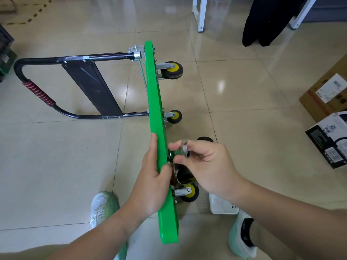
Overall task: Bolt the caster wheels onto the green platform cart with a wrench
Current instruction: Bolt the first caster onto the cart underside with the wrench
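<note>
Both your hands work at the green platform cart (155, 109). Your left hand (150, 181) clasps its upturned edge, thumb over the rim. Your right hand (208, 166) pinches a small metal tool (185, 149) at the underside, just above a caster (188, 192). The cart stands edgewise on the tiled floor (65, 175).

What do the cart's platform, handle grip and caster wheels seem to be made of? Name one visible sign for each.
Platform: probably painted or powder-coated metal; even glossy green, rounded thin edge.
Handle grip: likely rubber or plastic wrap; red-and-black spiral ribs, matte.
Caster wheels: black rubber-like tyres, dull, on yellow hubs, likely plastic; shiny silver forks look like plated steel.
</note>
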Available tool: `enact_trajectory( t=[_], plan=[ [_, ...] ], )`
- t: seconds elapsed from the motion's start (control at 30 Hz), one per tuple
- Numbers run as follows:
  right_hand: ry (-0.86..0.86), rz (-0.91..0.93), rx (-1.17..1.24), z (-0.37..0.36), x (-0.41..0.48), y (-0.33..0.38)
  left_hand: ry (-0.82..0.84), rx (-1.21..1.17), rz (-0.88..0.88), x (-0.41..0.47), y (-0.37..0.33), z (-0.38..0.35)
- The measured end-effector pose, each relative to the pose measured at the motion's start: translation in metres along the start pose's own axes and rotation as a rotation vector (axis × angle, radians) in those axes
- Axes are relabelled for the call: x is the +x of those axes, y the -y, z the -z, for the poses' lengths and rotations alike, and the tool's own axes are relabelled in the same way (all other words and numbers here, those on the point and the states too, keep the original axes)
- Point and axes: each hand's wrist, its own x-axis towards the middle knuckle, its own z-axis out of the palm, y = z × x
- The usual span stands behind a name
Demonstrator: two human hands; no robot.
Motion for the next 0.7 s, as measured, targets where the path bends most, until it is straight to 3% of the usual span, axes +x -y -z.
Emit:
enact_trajectory(
  t=[0.13,0.27,0.47,0.7],
  plan=[
    [-0.064,0.043,0.002,0.017,0.025,0.024,-0.002,-0.011,0.015,0.001,0.000,0.000],
    [-0.109,-0.138,0.004,0.027,0.059,0.023,0.011,-0.001,0.025,-0.001,0.000,0.000],
    [-0.032,-0.324,-0.023,0.020,0.091,0.002,0.021,0.029,0.018,0.000,-0.003,0.001],
    [0.044,-0.387,-0.029,0.000,0.104,-0.003,0.046,0.006,0.011,0.001,-0.003,0.000]
  ],
)
